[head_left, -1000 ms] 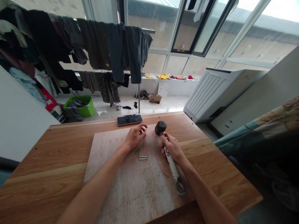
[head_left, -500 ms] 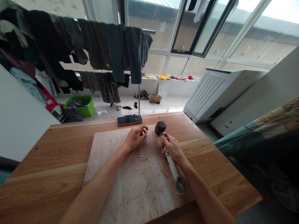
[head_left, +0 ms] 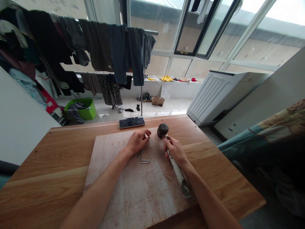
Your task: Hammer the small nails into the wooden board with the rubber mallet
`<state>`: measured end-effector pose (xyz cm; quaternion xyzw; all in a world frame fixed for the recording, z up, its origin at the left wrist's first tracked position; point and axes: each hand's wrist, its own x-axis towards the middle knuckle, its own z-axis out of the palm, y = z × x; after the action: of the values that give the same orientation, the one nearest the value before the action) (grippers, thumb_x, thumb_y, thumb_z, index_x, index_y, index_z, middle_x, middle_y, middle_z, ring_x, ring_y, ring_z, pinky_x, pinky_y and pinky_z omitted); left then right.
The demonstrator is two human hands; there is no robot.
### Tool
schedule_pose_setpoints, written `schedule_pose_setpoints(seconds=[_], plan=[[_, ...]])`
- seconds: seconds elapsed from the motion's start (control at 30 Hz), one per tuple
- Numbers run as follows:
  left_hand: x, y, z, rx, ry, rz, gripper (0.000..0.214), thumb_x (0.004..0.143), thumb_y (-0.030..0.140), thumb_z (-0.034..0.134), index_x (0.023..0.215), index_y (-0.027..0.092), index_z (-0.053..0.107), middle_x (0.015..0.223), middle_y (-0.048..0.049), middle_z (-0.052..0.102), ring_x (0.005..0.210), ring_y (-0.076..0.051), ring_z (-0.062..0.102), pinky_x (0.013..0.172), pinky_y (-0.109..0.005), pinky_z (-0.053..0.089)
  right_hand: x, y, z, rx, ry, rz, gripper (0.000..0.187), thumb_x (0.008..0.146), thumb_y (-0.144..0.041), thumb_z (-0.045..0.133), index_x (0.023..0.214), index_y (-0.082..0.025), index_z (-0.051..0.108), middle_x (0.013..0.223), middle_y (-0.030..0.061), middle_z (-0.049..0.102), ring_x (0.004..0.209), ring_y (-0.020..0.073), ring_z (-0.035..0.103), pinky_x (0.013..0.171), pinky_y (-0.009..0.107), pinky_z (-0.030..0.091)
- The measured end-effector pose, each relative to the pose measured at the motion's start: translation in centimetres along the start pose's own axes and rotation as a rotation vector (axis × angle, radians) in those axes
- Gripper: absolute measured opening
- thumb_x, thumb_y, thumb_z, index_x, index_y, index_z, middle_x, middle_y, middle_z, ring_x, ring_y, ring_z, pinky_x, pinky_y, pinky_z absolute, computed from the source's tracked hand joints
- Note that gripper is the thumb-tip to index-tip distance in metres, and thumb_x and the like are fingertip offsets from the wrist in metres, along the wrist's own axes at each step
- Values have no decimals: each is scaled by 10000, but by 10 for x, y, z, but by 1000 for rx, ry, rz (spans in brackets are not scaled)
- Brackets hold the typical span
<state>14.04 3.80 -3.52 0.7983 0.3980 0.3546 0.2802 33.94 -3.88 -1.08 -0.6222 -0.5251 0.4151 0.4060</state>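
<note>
My right hand (head_left: 175,152) is wrapped round the pale, worn handle of a mallet (head_left: 163,130), close under its dark head. The handle slants back toward me along my forearm. Just left of the head, a thin nail (head_left: 155,136) appears to stand up from a pale wooden board (head_left: 128,194). My left hand (head_left: 138,140) rests on the board left of that nail, its fingers loosely curled and apart, with nothing visible in them. Several loose nails (head_left: 145,161) lie near my left wrist. A row of small dark dots (head_left: 118,142) marks the board's far left part.
The board lies on a wooden table (head_left: 54,162). A phone (head_left: 132,122) lies by the table's far edge. Beyond are a clothes rack with hanging trousers (head_left: 116,51), a green basket (head_left: 89,109) and a white ribbed cabinet (head_left: 209,95). A curtain (head_left: 259,136) hangs at the right.
The mallet has tilted slightly in my right hand: its head has shifted a little left and the handle's end a little right. My left hand has stayed in place.
</note>
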Motion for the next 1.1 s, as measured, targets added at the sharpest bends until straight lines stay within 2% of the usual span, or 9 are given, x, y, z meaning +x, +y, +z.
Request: schedule_pose_setpoints(seconds=[0.13, 0.3, 0.43, 0.67, 0.87, 1.0, 1.1], plan=[[1, -5, 2, -10, 23, -27, 129, 847, 148, 616, 947, 195, 682, 853, -5, 739, 675, -121, 641, 658, -234, 501, -2, -7, -3, 93, -32, -45, 337, 846, -534, 565, 897, -201, 585, 600, -64, 540, 362, 107, 519, 325, 210, 372], [2, -7, 4, -11, 44, -49, 234, 829, 138, 632, 1053, 196, 661, 856, 2, 745, 658, -114, 644, 660, -233, 512, -10, -32, -7, 217, -105, -55, 416, 843, -568, 597, 999, -182, 586, 610, -72, 525, 348, 88, 493, 309, 194, 344], [1, -6, 5, -13, 63, -37, 253, 820, 136, 644, 1069, 183, 647, 841, -11, 754, 649, -122, 651, 662, -246, 523, -15, -45, 2, 220, -146, -74, 427, 851, -567, 601, 1030, -180, 596, 605, -69, 530, 340, 87, 489, 302, 192, 341], [1, -5, 3, -32, 67, -14, 412, 813, 105, 653, 1213, 183, 591, 842, -9, 764, 667, -136, 676, 653, -244, 523, -10, -32, 25, 167, -167, -98, 382, 892, -554, 570, 992, -187, 601, 619, -69, 530, 340, 86, 498, 301, 192, 367], [1, -4, 3, -24, 66, -53, 416, 820, 122, 675, 1224, 178, 594, 843, -9, 769, 668, -140, 675, 663, -247, 519, -8, -27, 24, 189, -135, -149, 332, 922, -522, 545, 990, -199, 583, 609, -82, 503, 340, 80, 502, 310, 180, 364], [1, -2, 2, -38, 61, -28, 369, 810, 77, 653, 1161, 187, 633, 839, -6, 768, 666, -135, 680, 654, -234, 514, -9, -26, 23, 89, -179, -123, 344, 930, -529, 529, 943, -194, 603, 614, -64, 527, 343, 87, 511, 308, 188, 374], [1, -2, 1, -25, 61, -28, 328, 812, 90, 668, 1125, 184, 650, 824, -4, 762, 650, -131, 669, 644, -229, 506, -11, -26, 25, 86, -142, -147, 342, 943, -522, 514, 1013, -203, 617, 610, -65, 523, 345, 92, 514, 316, 195, 390]])
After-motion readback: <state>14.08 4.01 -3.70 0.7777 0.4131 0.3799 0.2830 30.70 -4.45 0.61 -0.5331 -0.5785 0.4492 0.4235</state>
